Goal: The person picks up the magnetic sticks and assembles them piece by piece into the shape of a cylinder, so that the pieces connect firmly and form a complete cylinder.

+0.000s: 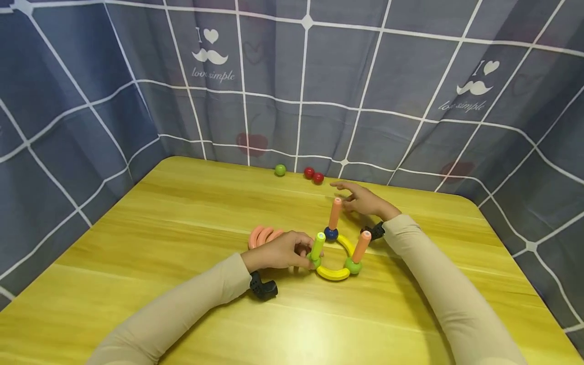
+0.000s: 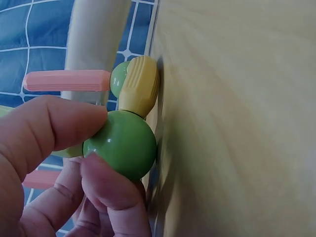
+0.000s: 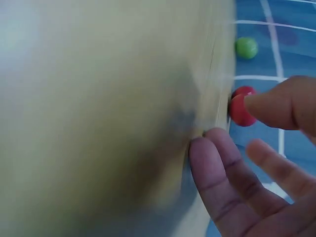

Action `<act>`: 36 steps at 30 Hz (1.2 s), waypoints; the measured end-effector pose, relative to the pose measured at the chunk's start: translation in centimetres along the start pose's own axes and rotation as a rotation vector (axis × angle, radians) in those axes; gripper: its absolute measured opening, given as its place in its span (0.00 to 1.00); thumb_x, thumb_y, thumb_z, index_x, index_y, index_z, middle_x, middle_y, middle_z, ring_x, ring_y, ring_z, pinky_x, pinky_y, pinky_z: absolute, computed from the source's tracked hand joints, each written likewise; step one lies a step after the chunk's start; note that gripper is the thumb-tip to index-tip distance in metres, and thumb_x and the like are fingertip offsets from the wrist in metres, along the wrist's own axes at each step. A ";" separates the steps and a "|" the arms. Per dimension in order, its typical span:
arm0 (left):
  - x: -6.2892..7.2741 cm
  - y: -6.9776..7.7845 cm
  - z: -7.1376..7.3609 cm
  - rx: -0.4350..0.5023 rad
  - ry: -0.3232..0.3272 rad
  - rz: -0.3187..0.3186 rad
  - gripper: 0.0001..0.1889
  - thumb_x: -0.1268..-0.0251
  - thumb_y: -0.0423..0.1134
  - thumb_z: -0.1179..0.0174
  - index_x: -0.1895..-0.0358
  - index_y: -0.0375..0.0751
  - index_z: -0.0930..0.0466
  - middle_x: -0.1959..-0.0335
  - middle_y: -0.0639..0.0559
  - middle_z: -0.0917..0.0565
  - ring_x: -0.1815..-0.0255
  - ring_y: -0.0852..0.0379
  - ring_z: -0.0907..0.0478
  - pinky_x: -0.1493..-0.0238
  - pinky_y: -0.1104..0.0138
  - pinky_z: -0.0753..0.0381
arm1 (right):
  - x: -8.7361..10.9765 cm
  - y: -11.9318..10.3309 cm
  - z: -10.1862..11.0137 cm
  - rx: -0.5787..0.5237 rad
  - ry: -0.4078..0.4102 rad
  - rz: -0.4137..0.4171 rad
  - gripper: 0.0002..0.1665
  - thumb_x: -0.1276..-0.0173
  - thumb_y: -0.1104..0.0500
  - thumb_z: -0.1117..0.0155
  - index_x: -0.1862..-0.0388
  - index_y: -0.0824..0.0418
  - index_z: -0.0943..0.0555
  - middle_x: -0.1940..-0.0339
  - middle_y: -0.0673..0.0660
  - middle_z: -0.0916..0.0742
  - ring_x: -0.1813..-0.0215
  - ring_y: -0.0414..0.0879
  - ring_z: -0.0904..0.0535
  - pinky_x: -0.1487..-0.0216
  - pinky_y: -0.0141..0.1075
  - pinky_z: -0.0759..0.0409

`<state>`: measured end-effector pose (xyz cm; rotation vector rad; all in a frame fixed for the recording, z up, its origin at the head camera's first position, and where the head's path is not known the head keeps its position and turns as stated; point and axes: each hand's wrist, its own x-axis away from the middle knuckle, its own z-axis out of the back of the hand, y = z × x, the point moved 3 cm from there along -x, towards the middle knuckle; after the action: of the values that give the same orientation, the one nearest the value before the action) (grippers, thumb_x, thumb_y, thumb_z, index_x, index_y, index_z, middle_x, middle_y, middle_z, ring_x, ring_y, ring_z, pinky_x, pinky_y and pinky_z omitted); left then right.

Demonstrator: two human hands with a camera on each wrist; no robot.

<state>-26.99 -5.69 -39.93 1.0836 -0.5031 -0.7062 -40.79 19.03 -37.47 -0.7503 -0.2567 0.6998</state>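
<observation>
My left hand (image 1: 282, 252) pinches a green ball (image 2: 121, 145) between thumb and fingers, low at the tabletop. From this ball a light green rod (image 1: 318, 247) stands upright. A yellow curved piece (image 1: 333, 274) joins it to a second green ball (image 1: 353, 266), which carries an orange rod (image 1: 362, 246). Another yellow curved piece (image 1: 347, 244) runs on to a blue ball (image 1: 331, 233) bearing another orange rod (image 1: 335, 215). Beyond this frame, my right hand (image 1: 365, 199) hovers with fingers spread, holding nothing. Two red balls (image 1: 318, 178) lie just past its fingertips.
At the table's back edge sits a loose green ball (image 1: 280, 170), left of the red ones. Several orange curved pieces (image 1: 261, 235) lie beside my left hand, partly hidden by it. A grey-blue checked curtain (image 1: 274, 61) borders the wooden table (image 1: 182, 213).
</observation>
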 end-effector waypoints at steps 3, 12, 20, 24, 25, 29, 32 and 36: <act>-0.1 0.4 -0.4 -0.003 -0.001 -0.015 0.14 0.27 0.28 0.32 0.42 0.29 0.14 0.55 0.50 0.14 0.68 0.63 0.31 0.63 0.71 0.32 | -2.0 -0.3 0.7 0.190 0.009 0.031 0.42 0.28 0.79 0.44 0.16 0.73 0.40 0.19 0.79 0.35 0.22 0.75 0.34 0.33 0.64 0.21; -0.4 0.5 -1.5 0.000 -0.011 -0.024 0.11 0.28 0.28 0.31 0.46 0.30 0.13 0.62 0.54 0.20 0.69 0.64 0.30 0.64 0.72 0.30 | -4.4 -0.2 1.3 0.403 -0.089 -0.083 0.45 0.31 0.79 0.52 0.14 0.67 0.39 0.15 0.77 0.40 0.18 0.75 0.40 0.24 0.64 0.33; -0.6 0.4 -1.4 -0.002 -0.022 -0.022 0.10 0.27 0.29 0.32 0.47 0.31 0.13 0.64 0.56 0.22 0.69 0.64 0.31 0.65 0.72 0.30 | -3.0 -0.4 1.3 0.483 -0.038 0.012 0.18 0.29 0.75 0.37 0.42 0.71 0.17 0.50 0.68 0.15 0.51 0.62 0.21 0.43 0.56 0.21; -0.5 0.4 -1.3 0.007 -0.027 -0.038 0.11 0.27 0.29 0.32 0.46 0.30 0.14 0.59 0.53 0.18 0.71 0.64 0.29 0.69 0.72 0.30 | 0.2 -0.6 1.5 0.323 -0.023 0.002 0.15 0.23 0.72 0.35 0.40 0.72 0.18 0.51 0.65 0.13 0.50 0.60 0.18 0.43 0.56 0.20; -0.5 0.4 -1.2 0.010 -0.028 -0.042 0.11 0.27 0.29 0.32 0.46 0.29 0.14 0.57 0.52 0.18 0.71 0.64 0.29 0.69 0.72 0.29 | 1.2 -0.8 1.6 0.263 -0.004 -0.015 0.17 0.22 0.71 0.35 0.37 0.72 0.20 0.49 0.66 0.13 0.49 0.60 0.17 0.42 0.56 0.19; -0.5 0.2 -1.1 0.012 -0.028 -0.036 0.12 0.26 0.30 0.31 0.44 0.30 0.14 0.52 0.49 0.18 0.70 0.65 0.27 0.70 0.72 0.28 | 5.7 -1.5 1.9 0.045 0.168 -0.046 0.25 0.21 0.69 0.34 0.30 0.74 0.27 0.44 0.70 0.14 0.47 0.59 0.13 0.41 0.49 0.15; -0.4 -0.1 -0.8 0.022 -0.024 -0.023 0.13 0.26 0.30 0.31 0.43 0.31 0.14 0.52 0.49 0.18 0.70 0.64 0.26 0.71 0.71 0.26 | 8.9 -2.7 1.8 -0.128 0.314 -0.021 0.23 0.22 0.71 0.34 0.33 0.76 0.27 0.47 0.64 0.13 0.52 0.47 0.12 0.47 0.36 0.13; -0.2 -0.5 -0.4 0.031 -0.024 -0.020 0.12 0.25 0.31 0.31 0.43 0.32 0.15 0.52 0.49 0.18 0.68 0.63 0.24 0.70 0.70 0.24 | 11.7 -4.9 1.3 -0.322 0.384 0.075 0.17 0.22 0.74 0.37 0.38 0.77 0.25 0.52 0.51 0.11 0.55 0.40 0.11 0.50 0.30 0.12</act>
<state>-26.97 -5.44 -40.56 1.1114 -0.5256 -0.7318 -30.27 24.97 -33.43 -1.1879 0.0120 0.5764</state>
